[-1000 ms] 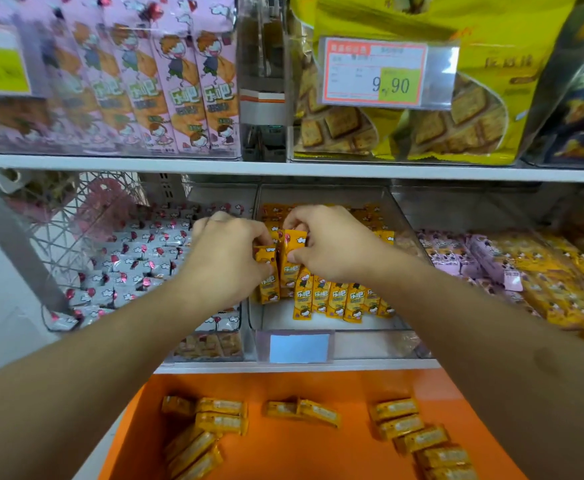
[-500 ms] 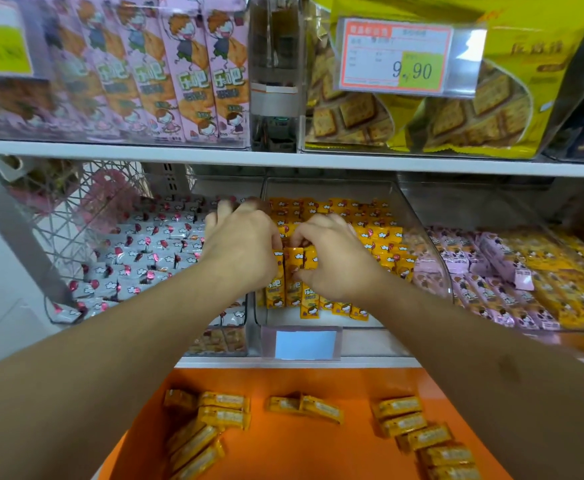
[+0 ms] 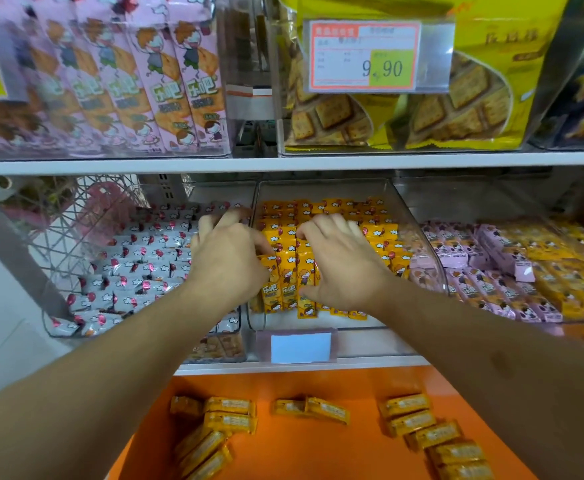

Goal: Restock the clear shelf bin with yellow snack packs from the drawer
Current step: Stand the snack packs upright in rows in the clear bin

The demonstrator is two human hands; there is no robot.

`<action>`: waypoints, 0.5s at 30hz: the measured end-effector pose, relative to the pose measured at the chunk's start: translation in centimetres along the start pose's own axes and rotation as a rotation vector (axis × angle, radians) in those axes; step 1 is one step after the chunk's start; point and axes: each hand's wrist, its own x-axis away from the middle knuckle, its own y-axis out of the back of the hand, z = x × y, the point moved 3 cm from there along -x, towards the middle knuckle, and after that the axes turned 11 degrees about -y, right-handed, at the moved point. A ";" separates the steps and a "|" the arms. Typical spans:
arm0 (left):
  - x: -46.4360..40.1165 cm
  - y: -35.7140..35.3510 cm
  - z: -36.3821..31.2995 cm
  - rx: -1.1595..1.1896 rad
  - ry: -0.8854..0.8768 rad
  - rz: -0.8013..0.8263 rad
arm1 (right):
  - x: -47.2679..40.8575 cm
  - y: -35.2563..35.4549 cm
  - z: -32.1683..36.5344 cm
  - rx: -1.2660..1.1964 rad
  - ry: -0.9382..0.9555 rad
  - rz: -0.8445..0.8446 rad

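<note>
The clear shelf bin (image 3: 422,244) sits mid-shelf, filled with rows of yellow snack packs (image 3: 379,232). Both hands are inside it at the front. My left hand (image 3: 226,261) lies with fingers stretched out along the bin's left wall, its thumb against the front upright packs (image 3: 289,284). My right hand (image 3: 344,263) rests flat on the packs, fingers straight, thumb pressing the front row. Neither hand grips a pack. Below, the orange drawer (image 3: 318,455) is pulled out, with several loose yellow packs (image 3: 230,408) lying flat in it.
A bin of grey-white packs (image 3: 138,268) stands to the left, and pink packs (image 3: 474,268) fill the bin to the right. A blank label (image 3: 300,347) hangs on the shelf edge. Pink boxes (image 3: 166,84) and a 9.90 price tag (image 3: 363,55) occupy the upper shelf.
Both hands went from pinching a yellow pack between them to lying flatter over the front row, pushed slightly deeper into the bin. The drawer packs have not moved.
</note>
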 end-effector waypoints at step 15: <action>0.0 -0.1 -0.1 0.023 0.020 -0.010 | 0.1 -0.8 -1.0 0.038 -0.033 0.020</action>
